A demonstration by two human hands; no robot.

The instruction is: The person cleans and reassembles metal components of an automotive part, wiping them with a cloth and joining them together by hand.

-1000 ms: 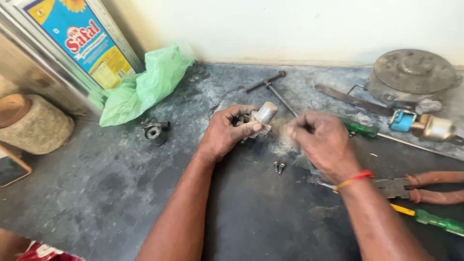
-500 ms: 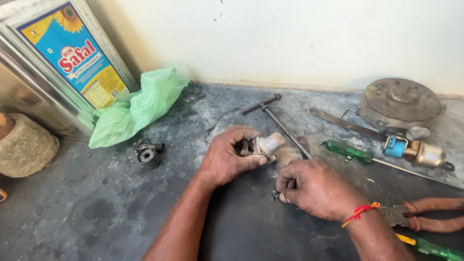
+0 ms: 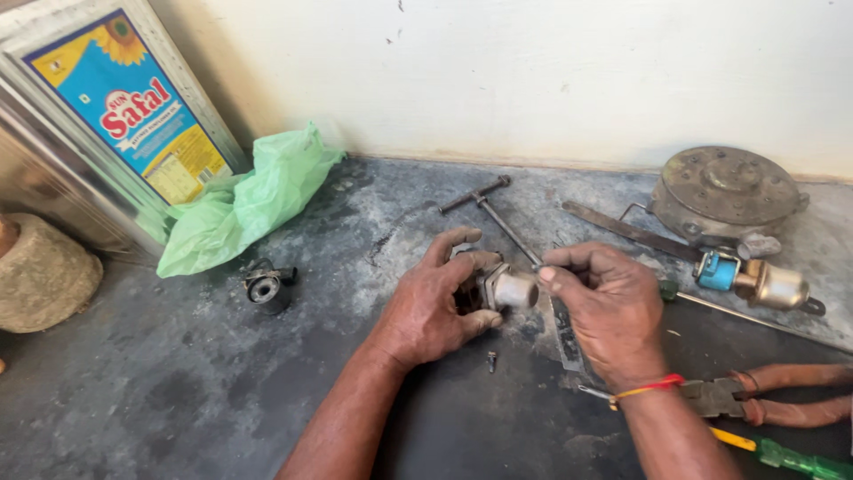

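Your right hand [image 3: 609,307] has come up off the floor [image 3: 178,391] to the small metal part [image 3: 508,289] — fingers pinched together, perhaps on a screw. Your left hand [image 3: 435,307] is clamped around that part, above one loose screw [image 3: 491,360].

Even, soft daylight — bright pale wall, faint shadows under the forearms, slight wide-angle bending at the edges.
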